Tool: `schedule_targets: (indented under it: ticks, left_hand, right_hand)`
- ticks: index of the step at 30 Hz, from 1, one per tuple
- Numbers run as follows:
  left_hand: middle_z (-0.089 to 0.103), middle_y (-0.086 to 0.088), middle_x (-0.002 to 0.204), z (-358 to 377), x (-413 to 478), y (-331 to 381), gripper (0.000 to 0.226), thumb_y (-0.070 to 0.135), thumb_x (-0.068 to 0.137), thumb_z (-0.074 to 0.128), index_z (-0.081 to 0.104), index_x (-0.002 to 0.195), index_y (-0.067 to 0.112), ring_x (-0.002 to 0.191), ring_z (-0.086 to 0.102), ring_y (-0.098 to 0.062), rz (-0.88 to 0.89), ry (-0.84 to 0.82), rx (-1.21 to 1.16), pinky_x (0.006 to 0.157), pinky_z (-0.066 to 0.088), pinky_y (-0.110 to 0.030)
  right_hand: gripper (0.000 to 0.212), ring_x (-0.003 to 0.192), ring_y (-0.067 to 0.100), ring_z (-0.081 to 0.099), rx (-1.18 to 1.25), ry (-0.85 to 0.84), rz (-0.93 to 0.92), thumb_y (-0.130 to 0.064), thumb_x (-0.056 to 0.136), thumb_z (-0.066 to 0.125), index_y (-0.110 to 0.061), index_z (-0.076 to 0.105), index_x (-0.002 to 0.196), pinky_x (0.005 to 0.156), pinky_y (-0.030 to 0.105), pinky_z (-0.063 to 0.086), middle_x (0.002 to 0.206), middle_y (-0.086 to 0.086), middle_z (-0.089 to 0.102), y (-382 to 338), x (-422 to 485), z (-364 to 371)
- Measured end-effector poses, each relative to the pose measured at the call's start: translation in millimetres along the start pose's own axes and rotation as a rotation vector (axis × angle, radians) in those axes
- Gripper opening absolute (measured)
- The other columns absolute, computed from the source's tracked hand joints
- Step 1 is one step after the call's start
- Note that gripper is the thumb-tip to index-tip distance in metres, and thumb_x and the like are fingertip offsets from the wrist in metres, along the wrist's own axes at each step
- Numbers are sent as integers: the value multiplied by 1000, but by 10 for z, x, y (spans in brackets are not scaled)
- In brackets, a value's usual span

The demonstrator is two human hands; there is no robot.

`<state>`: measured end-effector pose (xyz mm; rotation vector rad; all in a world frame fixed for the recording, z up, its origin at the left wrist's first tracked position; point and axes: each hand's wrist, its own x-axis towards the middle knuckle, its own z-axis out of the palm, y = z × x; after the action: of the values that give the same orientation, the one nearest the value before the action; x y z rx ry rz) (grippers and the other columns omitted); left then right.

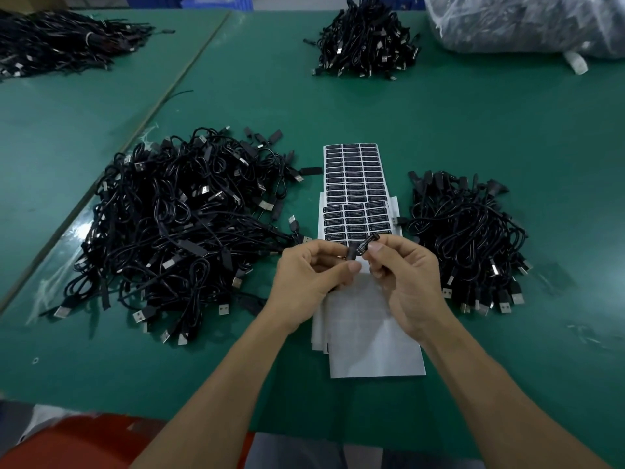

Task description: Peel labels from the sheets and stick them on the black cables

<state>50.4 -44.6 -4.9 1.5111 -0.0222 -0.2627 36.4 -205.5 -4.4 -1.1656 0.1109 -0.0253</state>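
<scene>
- Now left hand (311, 275) pinches a black cable end (351, 254), fingers curled.
- Right hand (406, 282) fingertips clamp a label (367, 243) beside it, above label sheets (355, 177) toward the table's (473, 113) near edge.

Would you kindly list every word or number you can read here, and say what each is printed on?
"LED CONTROLLER", it seems: top line of the black labels on the nearer white sheet; smaller lines blurred.
Print on the farther white sheet of black labels: too small to read.
White print on the single black label pinched by the right hand, against the black cable part in the left hand: unreadable.
On the black cable piles: nothing legible.
</scene>
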Motion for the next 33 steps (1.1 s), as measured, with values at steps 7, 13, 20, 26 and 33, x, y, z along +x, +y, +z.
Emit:
schedule_targets:
  ticks: [7, 13, 20, 26, 33]
  left_hand:
    - [75, -7, 79, -15, -31, 14, 31, 18, 70, 86, 72, 97, 14, 69, 71, -13, 4, 5, -12, 64, 55, -19]
    - [76, -11, 83, -18, -54, 30, 14, 1, 97, 61, 72, 100, 10, 71, 74, -17, 5, 24, -72, 63, 57, -20]
    - [77, -13, 90, -47, -73, 53, 19, 2, 100, 57, 73, 102, 13, 77, 74, -20, 15, -14, -86, 71, 61, -27]
    - [77, -11, 87, -93, -85, 59, 33, -16, 90, 59, 74, 103, 11, 79, 75, -20, 26, -86, -64, 65, 57, -21]
    - [78, -12, 87, -126, -64, 56, 32, -9, 91, 64, 68, 113, 13, 78, 75, -16, 22, -99, -113, 70, 58, -22]
  right_hand:
    - [12, 58, 5, 49, -66, 22, -26, 0, 89, 67, -8, 71, 82, 57, 16, 45, 67, -1, 64, 17, -1, 43]
    - [9, 60, 3, 53, -80, 7, -49, 3, 91, 65, -4, 70, 86, 62, 15, 47, 70, -1, 68, 24, -6, 32]
    - [19, 63, 0, 60, -236, -14, -105, 1, 90, 68, -16, 74, 83, 66, 14, 50, 71, -6, 71, 32, -14, 80]
    - [9, 70, 8, 63, -311, -12, -101, -2, 90, 70, -9, 75, 86, 70, 20, 52, 75, 0, 72, 61, -13, 73]
    - [12, 68, 11, 69, -260, -72, -67, 1, 90, 68, -8, 75, 85, 67, 20, 55, 74, 5, 74, 28, -7, 71]
